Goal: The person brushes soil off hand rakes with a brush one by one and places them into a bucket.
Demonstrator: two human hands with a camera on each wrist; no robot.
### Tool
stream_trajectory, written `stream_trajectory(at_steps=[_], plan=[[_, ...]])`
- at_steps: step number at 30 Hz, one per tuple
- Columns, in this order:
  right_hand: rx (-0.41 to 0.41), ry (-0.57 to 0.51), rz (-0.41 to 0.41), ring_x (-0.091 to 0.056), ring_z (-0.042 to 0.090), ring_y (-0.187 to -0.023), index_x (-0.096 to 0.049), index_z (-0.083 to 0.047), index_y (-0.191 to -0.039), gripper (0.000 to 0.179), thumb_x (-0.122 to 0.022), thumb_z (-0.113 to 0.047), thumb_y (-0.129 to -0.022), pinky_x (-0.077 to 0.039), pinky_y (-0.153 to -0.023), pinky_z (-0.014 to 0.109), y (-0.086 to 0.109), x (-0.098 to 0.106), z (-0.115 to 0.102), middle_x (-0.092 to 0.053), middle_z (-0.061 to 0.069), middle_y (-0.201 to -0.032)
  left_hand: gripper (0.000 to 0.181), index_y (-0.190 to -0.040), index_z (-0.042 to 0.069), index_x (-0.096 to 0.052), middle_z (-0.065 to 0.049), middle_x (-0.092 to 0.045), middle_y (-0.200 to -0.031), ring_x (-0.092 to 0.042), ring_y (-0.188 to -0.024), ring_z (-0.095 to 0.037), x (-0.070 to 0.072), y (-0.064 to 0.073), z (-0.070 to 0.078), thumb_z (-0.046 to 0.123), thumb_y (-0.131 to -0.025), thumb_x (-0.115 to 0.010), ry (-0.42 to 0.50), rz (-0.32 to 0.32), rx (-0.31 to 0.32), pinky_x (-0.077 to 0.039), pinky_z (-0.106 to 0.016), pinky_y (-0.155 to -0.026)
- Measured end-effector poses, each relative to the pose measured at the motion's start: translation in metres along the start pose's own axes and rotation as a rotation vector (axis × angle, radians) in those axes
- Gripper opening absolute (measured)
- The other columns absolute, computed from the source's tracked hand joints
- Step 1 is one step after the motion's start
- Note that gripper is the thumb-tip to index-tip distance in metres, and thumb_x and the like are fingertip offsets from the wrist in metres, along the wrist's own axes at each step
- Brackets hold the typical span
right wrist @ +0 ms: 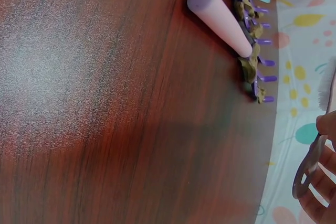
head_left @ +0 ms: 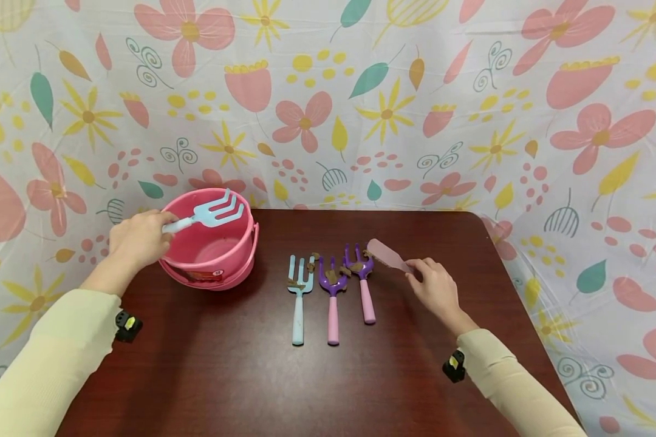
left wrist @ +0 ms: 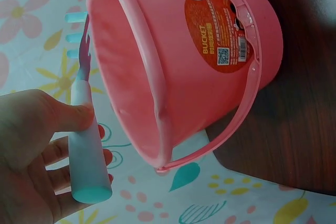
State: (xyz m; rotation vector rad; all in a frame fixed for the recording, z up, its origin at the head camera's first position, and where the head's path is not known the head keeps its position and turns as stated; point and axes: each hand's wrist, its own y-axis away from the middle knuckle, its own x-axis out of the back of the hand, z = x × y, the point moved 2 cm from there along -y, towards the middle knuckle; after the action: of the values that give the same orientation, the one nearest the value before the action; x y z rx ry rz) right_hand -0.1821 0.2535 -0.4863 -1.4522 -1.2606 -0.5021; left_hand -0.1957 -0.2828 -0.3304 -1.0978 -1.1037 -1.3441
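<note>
Over the mouth of a pink bucket [head_left: 213,246], my left hand [head_left: 139,238] grips a light blue garden hand fork [head_left: 212,216] by its pale handle, tines pointing right. In the left wrist view the thumb presses on the handle [left wrist: 88,153]. My right hand [head_left: 434,286] pinches a pink brush [head_left: 387,255], whose bristles [right wrist: 324,90] show in the right wrist view. The brush's head is close beside the tines of a purple hand fork with a pink handle [head_left: 367,300]. Brown clumps [head_left: 332,277] cling to the tines there.
Left of that fork lie another purple fork [head_left: 333,309] and a light blue fork [head_left: 298,312], both with brown bits on their tines. The dark wooden table [head_left: 284,388] meets a flower-patterned cloth [head_left: 328,73] behind it. A handle [left wrist: 231,127] hangs down the bucket's side.
</note>
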Motion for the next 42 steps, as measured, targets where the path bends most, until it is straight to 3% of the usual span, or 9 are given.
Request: stream_trajectory(at_steps=[12,29,42], plan=[[0.007,-0.006,-0.016,-0.056,0.025,-0.072,-0.067,-0.013,-0.104,0.026,-0.071,-0.015,-0.078,-0.046,-0.053,0.043,0.004,-0.002,-0.004,-0.063,0.009,-0.09,0.041,-0.119,0.002,-0.057,-0.024,-0.056,-0.103,-0.049,-0.081,-0.037,-0.003,-0.011,-0.002,0.01,-0.079,-0.063,-0.075,-0.048,0.006,-0.045,-0.038,-0.051],[0.009,0.001,-0.006,-0.056,0.026,-0.071,-0.067,-0.014,-0.103,0.026,-0.072,-0.016,-0.078,-0.046,-0.053,0.043,0.004,-0.003,-0.002,-0.064,0.009,-0.09,0.042,-0.116,0.0,-0.059,-0.023,-0.06,-0.093,-0.05,-0.07,-0.032,-0.01,-0.022,0.002,0.006,-0.075,-0.066,-0.2,-0.086,-0.02,-0.044,-0.035,-0.049],[0.01,-0.001,-0.023,-0.057,0.026,-0.072,-0.067,-0.014,-0.104,0.026,-0.07,-0.018,-0.078,-0.045,-0.051,0.042,0.005,-0.005,-0.002,-0.064,0.008,-0.09,0.025,-0.102,0.003,-0.065,-0.017,-0.058,-0.085,-0.053,-0.068,-0.031,-0.023,-0.028,0.004,0.004,-0.077,-0.064,-0.242,-0.118,-0.072,-0.045,-0.042,-0.052]])
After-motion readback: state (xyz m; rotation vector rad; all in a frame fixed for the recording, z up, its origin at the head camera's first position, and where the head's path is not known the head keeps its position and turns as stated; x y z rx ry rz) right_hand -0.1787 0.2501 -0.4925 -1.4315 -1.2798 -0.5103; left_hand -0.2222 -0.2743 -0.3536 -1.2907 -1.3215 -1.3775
